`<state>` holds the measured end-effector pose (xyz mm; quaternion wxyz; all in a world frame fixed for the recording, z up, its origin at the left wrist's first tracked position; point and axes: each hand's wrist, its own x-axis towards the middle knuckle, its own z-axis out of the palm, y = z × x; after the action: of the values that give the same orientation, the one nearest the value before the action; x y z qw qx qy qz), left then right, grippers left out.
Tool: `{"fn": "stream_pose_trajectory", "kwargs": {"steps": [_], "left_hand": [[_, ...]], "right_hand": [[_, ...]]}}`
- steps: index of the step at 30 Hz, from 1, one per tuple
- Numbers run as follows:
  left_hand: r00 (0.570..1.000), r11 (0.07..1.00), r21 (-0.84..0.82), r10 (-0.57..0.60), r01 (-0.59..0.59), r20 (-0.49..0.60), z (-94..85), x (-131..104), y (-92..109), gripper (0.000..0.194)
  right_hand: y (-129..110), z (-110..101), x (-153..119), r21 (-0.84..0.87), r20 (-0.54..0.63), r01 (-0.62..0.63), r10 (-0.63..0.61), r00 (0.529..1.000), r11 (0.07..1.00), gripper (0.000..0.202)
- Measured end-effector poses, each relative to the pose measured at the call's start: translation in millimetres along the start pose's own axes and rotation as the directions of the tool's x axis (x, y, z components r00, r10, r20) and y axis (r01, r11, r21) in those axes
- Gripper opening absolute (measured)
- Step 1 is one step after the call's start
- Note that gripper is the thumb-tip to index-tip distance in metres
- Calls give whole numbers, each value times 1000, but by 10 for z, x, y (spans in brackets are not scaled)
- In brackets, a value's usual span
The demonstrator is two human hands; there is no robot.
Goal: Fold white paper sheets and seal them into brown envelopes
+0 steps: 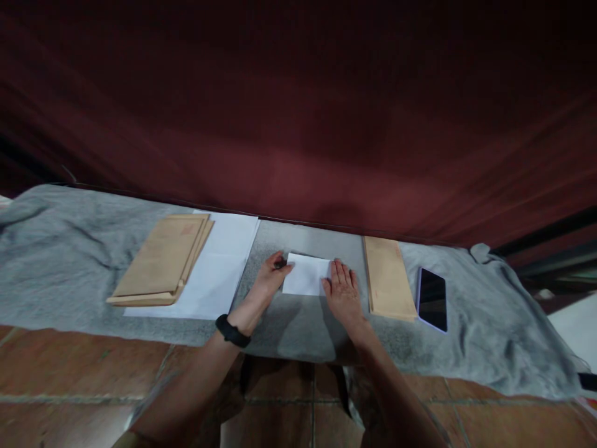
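Note:
A small folded white sheet of paper [305, 277] lies in front of me on the grey cloth. My right hand [342, 289] is spread flat over its right end, fingers stretched forward. At the paper's left edge is my left hand [271, 274], its thumb touching the edge and its fingers bent and apart from the thumb. A black band [232, 331] sits on my left wrist. Left of that hand, several brown envelopes [161, 258] rest partly on larger white sheets [219, 274]. Narrower brown envelopes [389, 277] are stacked just right of my right hand.
A phone [432, 300] with a pale purple case edge lies beyond the narrow envelopes. The grey cloth [485, 336] covers a long, low surface and is wrinkled at both ends. Dark red fabric [298, 124] rises behind it. Below are brown floor tiles [84, 367].

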<state>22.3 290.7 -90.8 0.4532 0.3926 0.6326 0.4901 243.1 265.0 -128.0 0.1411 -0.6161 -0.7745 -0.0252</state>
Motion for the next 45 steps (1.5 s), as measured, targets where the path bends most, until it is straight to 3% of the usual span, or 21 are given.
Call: {"fn": "stream_pose_trajectory", "kwargs": {"steps": [4,11,15,21,24,26,28,29,32,34,37,41,43,45], "left_hand": [[994,993,-40,-109,109,1,9,-50,67,56],[985,988,-16,-149,151,91,57,-70,94,63],[992,993,-6,-114,114,52,96,-39,106,59],[996,982,-185,36,-21,78,125,-123,274,46],[986,959,-284,58,-12,154,145,-192,383,43],[969,926,-373,32,65,247,155,-221,430,45],[949,885,-436,-22,166,315,163,-234,436,48],[944,872,-445,-56,204,324,171,-239,420,49],[939,876,-401,-145,268,311,216,-268,319,54],[918,880,-371,-156,297,364,261,-302,240,67],[912,877,-388,-122,284,391,304,-329,162,82],[960,931,-323,-82,170,269,240,-230,138,101],[960,974,-201,-42,101,276,174,-151,128,103],[949,999,-52,4,13,316,111,-88,104,99]], "right_hand": [[5,1,0,2,-17,7,-7,1000,1000,56],[1,-35,-8,13,-22,12,-11,1000,1000,57],[-53,-133,9,63,-2,32,-32,999,997,54],[-296,-339,-39,226,17,219,-229,973,949,68],[-335,-418,-43,274,-8,148,-151,988,950,56],[-298,-461,-14,368,-37,73,-63,997,927,53],[-241,-489,32,549,-67,-21,69,995,836,51],[-219,-496,56,663,-63,-74,154,986,745,51],[-214,-485,115,930,61,-188,374,925,315,51],[-256,-469,128,979,168,-198,400,901,37,49],[-314,-469,111,954,282,-220,352,892,-205,39],[-239,-496,89,906,391,-282,371,842,-315,34],[-133,-485,92,906,414,-314,446,793,-282,38],[-19,-446,97,909,413,-371,513,752,-189,42]]}}
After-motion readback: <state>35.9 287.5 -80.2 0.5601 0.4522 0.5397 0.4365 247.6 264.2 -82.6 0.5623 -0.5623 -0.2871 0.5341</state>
